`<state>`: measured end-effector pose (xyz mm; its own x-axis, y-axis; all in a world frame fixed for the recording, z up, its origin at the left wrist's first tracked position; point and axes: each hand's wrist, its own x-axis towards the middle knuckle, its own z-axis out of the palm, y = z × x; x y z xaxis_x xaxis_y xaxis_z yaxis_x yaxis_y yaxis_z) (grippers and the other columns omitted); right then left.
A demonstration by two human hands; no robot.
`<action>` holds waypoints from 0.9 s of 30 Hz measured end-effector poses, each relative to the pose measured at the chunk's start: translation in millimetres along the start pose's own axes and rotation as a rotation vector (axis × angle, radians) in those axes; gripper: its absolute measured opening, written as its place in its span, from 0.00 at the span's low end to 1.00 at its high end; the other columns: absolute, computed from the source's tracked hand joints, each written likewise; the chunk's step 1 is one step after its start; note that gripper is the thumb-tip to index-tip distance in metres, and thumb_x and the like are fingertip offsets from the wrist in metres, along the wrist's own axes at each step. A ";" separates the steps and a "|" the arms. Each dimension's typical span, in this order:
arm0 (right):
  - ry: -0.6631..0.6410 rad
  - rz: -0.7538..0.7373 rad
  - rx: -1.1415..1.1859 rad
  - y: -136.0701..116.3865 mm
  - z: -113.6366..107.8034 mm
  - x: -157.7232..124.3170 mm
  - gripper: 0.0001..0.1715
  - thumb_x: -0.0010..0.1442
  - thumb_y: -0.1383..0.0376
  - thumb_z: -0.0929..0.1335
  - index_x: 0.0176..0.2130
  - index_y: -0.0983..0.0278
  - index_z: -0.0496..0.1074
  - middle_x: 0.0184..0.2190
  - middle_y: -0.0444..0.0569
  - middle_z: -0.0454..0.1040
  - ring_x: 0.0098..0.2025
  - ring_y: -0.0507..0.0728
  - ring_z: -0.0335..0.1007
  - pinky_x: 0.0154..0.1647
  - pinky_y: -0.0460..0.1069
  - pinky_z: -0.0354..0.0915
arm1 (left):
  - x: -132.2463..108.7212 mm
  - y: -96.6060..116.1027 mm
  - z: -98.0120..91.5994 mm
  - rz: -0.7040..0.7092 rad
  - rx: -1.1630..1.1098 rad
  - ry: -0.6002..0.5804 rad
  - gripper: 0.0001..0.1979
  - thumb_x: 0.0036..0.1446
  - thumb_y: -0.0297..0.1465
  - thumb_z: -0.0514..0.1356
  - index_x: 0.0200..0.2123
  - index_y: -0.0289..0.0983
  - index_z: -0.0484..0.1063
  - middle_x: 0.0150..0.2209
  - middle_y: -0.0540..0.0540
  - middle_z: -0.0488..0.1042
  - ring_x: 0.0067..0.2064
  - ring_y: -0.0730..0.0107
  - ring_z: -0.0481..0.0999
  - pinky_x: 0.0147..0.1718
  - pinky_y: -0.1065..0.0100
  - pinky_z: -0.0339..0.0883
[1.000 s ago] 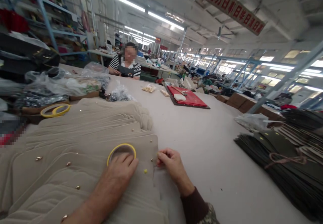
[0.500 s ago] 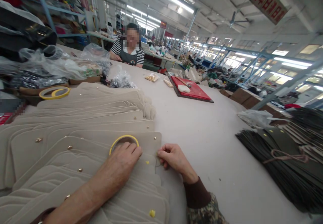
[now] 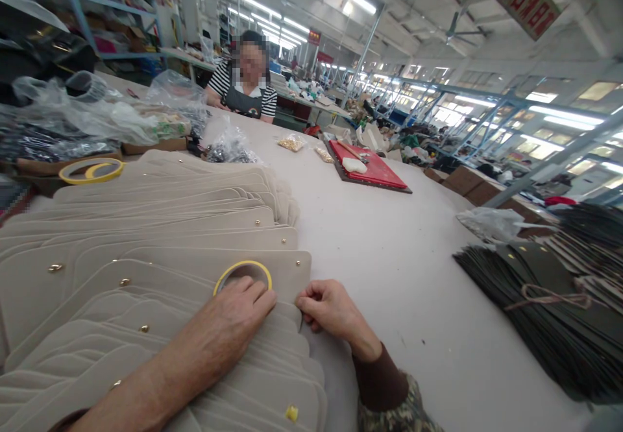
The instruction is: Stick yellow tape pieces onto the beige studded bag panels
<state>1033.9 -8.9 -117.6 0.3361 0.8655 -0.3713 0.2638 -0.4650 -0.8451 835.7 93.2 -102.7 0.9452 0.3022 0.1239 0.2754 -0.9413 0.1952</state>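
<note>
My left hand rests on the spread stack of beige panels, its fingers curled over a roll of yellow tape. Just to the right, my right hand is closed in a pinch at the edge of the panels. Whatever lies between its thumb and forefinger is too small to make out. Small gold studs show on several panels. A scrap of yellow tape sticks to a lower panel near the bottom of the view.
Another yellow tape roll lies at the left, near plastic bags. Across the table sits a person in stripes. A red board lies farther back. Dark panels tied with cord are stacked at right.
My right hand has shifted slightly left, closer to my left hand. The small yellow scrap beside my left fingers no longer shows. The head view has moved a little.
</note>
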 end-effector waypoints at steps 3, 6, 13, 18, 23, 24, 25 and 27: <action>0.036 -0.074 -0.086 -2.9 3.7 -2.5 0.07 0.52 0.70 0.65 0.26 0.66 0.73 0.16 0.39 0.69 0.15 0.46 0.60 0.16 0.40 0.56 | -0.2 0.5 -0.4 0.011 -0.007 -0.025 0.10 0.61 0.20 0.50 0.34 0.38 0.69 0.36 0.45 0.72 0.37 0.60 0.66 0.37 0.60 0.59; 0.119 -0.218 -0.262 -6.5 7.4 -4.3 0.09 0.52 0.72 0.65 0.24 0.65 0.74 0.18 0.42 0.72 0.20 0.48 0.65 0.22 0.42 0.58 | -0.7 1.6 -1.0 0.013 0.000 -0.045 0.10 0.62 0.21 0.51 0.34 0.38 0.69 0.35 0.46 0.72 0.36 0.60 0.66 0.38 0.60 0.58; 0.137 -0.084 -0.169 -3.0 0.1 -6.6 0.14 0.56 0.68 0.68 0.45 0.64 0.71 0.14 0.35 0.68 0.15 0.49 0.63 0.19 0.42 0.59 | -1.8 1.6 -2.8 0.025 -0.033 -0.064 0.11 0.61 0.20 0.50 0.33 0.38 0.68 0.35 0.46 0.72 0.36 0.61 0.65 0.37 0.61 0.57; 0.048 -0.113 -0.139 0.0 -9.4 -9.5 0.04 0.53 0.70 0.69 0.28 0.66 0.75 0.19 0.42 0.74 0.21 0.49 0.66 0.22 0.42 0.60 | -4.0 3.2 -8.7 0.051 -0.068 -0.062 0.10 0.61 0.20 0.50 0.34 0.39 0.68 0.34 0.47 0.72 0.37 0.62 0.64 0.37 0.62 0.57; 0.126 -0.254 -0.335 -2.4 -1.2 -11.4 0.08 0.55 0.68 0.69 0.28 0.63 0.80 0.25 0.45 0.81 0.27 0.52 0.72 0.29 0.45 0.61 | -4.0 3.5 -11.7 0.067 -0.105 -0.060 0.09 0.62 0.22 0.51 0.33 0.39 0.68 0.34 0.48 0.72 0.36 0.63 0.64 0.36 0.63 0.57; 0.150 -0.256 -0.352 -2.6 1.5 -10.9 0.09 0.55 0.67 0.69 0.28 0.63 0.80 0.25 0.45 0.81 0.27 0.53 0.72 0.29 0.45 0.61 | -3.8 2.9 -10.5 0.067 -0.107 -0.053 0.09 0.62 0.22 0.51 0.33 0.39 0.68 0.34 0.48 0.72 0.36 0.63 0.65 0.36 0.64 0.58; 0.175 -0.259 -0.366 -2.8 4.3 -10.1 0.09 0.56 0.67 0.69 0.28 0.63 0.80 0.25 0.46 0.80 0.27 0.53 0.72 0.30 0.45 0.61 | -3.7 2.0 -8.8 0.068 -0.107 -0.044 0.09 0.62 0.22 0.51 0.33 0.39 0.68 0.34 0.48 0.72 0.36 0.63 0.65 0.36 0.64 0.58; 0.216 -0.267 -0.398 -3.7 9.5 -7.8 0.09 0.56 0.67 0.69 0.27 0.63 0.80 0.24 0.46 0.80 0.26 0.52 0.71 0.29 0.45 0.60 | -4.2 0.0 -4.5 0.063 -0.109 -0.010 0.10 0.62 0.22 0.50 0.33 0.39 0.68 0.34 0.47 0.72 0.37 0.63 0.65 0.36 0.64 0.59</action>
<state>1021.7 -12.2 -115.2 0.3783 0.9248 -0.0397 0.6744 -0.3047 -0.6725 831.0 92.7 -98.8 0.9618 0.2413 0.1297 0.1954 -0.9361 0.2925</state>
